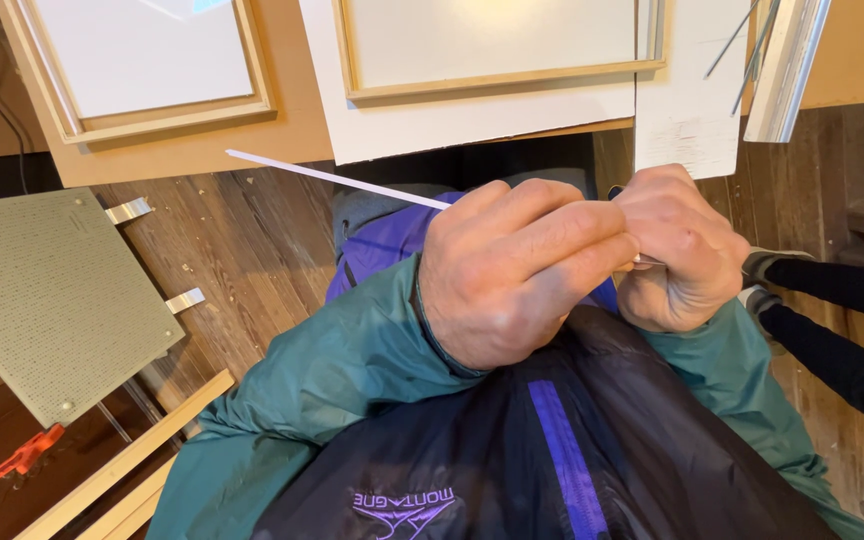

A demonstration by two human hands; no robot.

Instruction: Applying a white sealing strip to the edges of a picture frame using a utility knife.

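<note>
Head view: left hand (512,275) and right hand (677,250) pinch thin white strip (337,179).

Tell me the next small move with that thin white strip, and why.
Probably slide the left hand outward along the thin white strip. Both hands, the right hand included, pinch it at one end, so its long free end juts out unsupported towards the wooden frames.

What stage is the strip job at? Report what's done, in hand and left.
Done: white panels already sit inside the left wooden frame and the right wooden frame. In hand: the left hand and right hand both pinch a thin white strip. Left: loose wooden slats lie untouched; anything further cannot be told.
</note>
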